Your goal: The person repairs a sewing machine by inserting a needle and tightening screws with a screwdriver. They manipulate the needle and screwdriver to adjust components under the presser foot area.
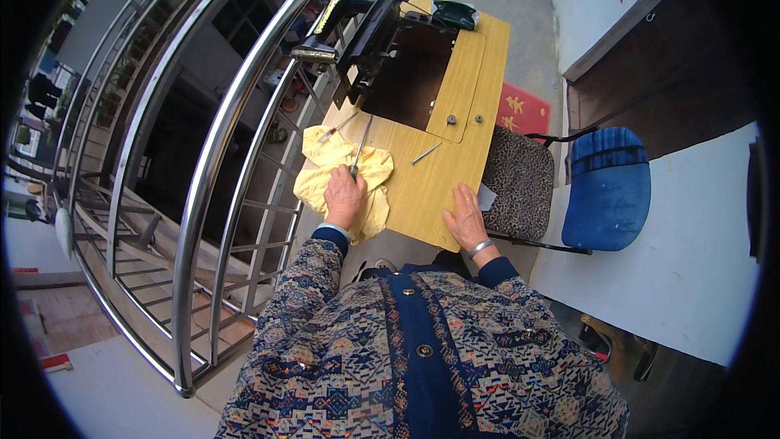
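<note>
My left hand (pixel 344 197) rests on a yellow cloth (pixel 325 171) at the near left corner of a wooden sewing table (pixel 431 179) and grips the handle of a long screwdriver (pixel 358 149), whose shaft points toward the far side. My right hand (pixel 466 217) lies flat, fingers apart, on the table's near right edge, holding nothing. A black sewing machine (pixel 361 32) is tipped back on its hinges, leaving a dark opening (pixel 406 81) in the tabletop. A second thin tool (pixel 426 154) lies loose on the wood between my hands.
A steel railing (pixel 219 146) curves along the left of the table. A patterned cushion seat (pixel 520 183) and a blue chair (pixel 608 187) stand to the right, beside a white wall ledge (pixel 691 252). A dark green item (pixel 455 13) sits at the table's far end.
</note>
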Demonstrator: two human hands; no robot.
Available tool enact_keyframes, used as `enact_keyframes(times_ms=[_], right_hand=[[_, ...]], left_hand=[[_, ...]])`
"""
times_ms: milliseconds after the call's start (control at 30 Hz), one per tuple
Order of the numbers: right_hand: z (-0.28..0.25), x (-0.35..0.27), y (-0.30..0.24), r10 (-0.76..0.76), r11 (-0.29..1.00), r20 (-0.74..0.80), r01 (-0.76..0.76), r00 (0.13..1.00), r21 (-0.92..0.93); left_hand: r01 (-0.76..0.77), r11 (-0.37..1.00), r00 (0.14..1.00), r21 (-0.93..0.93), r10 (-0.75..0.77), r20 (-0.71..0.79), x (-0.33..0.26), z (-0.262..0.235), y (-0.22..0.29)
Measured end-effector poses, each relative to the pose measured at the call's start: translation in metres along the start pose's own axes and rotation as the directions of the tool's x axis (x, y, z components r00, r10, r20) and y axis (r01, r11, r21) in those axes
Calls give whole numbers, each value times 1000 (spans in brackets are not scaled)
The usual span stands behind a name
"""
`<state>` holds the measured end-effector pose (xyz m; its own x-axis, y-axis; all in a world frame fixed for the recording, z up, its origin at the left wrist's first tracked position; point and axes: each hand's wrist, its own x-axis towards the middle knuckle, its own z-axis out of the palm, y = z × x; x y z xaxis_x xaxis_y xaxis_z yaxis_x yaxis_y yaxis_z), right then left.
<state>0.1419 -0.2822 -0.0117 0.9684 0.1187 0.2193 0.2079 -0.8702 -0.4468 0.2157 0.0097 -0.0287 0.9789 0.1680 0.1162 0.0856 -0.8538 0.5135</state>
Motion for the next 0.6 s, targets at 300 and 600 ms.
enact_keyframes(times_ms=[300,600], right_hand=[[-9,21,-8,-85,983,187,113,979,-144],[-33,75,-15,-180,902,496,343,849,-260]], left_hand=[[74,992,992,-99,-63,106,8,-13,-7],[250,957,962,-150,-228,147,7,-25,12]])
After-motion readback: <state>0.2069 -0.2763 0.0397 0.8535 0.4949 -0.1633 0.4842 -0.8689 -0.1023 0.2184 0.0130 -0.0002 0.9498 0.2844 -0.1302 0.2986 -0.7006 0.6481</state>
